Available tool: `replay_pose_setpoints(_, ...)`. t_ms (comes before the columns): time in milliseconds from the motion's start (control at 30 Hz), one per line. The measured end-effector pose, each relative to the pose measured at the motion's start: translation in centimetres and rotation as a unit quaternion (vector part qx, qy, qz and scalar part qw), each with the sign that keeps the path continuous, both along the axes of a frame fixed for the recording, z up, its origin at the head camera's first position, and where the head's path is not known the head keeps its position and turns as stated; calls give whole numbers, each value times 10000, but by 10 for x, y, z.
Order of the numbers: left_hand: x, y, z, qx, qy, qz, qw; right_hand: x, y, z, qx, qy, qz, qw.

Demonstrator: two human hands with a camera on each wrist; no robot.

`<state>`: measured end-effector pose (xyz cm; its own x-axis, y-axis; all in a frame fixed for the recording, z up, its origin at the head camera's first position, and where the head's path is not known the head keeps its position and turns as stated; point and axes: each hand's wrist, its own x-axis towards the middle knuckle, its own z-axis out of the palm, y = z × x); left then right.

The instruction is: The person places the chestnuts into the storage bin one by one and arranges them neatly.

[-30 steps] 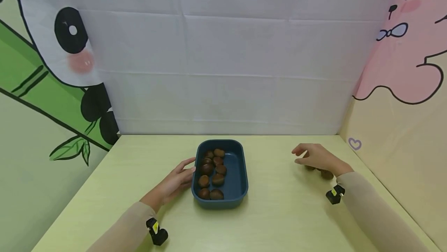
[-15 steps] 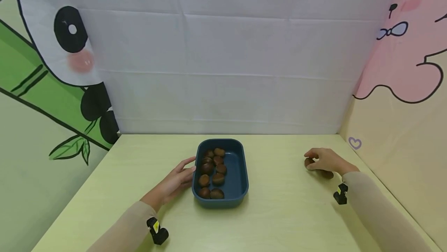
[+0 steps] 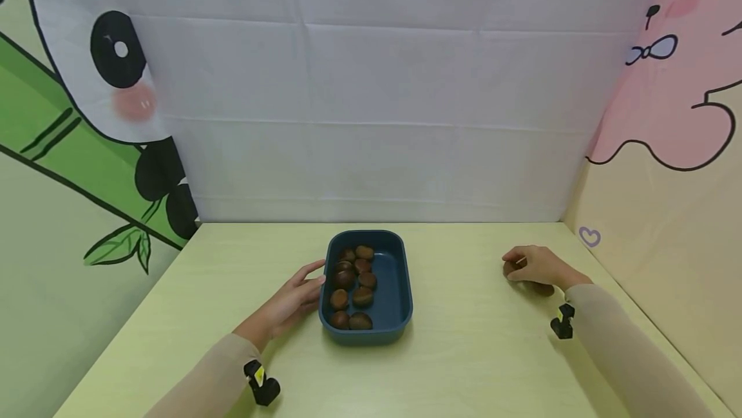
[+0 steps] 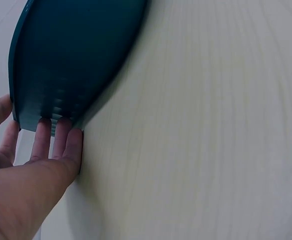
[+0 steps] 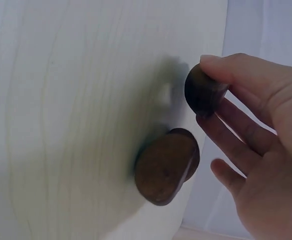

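Observation:
A blue rectangular box stands mid-table, with several brown chestnuts gathered along its left half. The fingertips of my left hand touch the box's left wall, fingers fairly straight; the left wrist view shows them against the teal-looking side. Over at the right, my right hand pinches one chestnut between thumb and fingers, close over the table. Two more chestnuts lie beside that hand, one partly behind the other; in the head view the hand mostly covers them.
The pale yellow table ends at a white cloth backdrop behind. Side walls carry a panda drawing at left and a pink animal drawing at right.
My right hand has moved right and down onto the loose chestnuts and taken one between thumb and fingers, then shifted slightly left. The left hand and box have stayed put.

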<state>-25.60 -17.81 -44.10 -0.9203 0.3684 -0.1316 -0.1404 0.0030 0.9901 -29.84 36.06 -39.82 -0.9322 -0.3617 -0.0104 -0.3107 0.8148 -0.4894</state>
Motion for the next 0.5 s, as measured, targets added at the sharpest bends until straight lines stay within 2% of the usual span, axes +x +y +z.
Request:
replay_pose_setpoints(200, 1, 0, 1, -37, -7, 5, 10000, -3, -16, 8, -86, -54, 161, 9998)
replay_pose_setpoints(500, 1, 0, 2, -68, -6, 29, 10000, -3, -58, 27, -564, -110, 799, 9951)
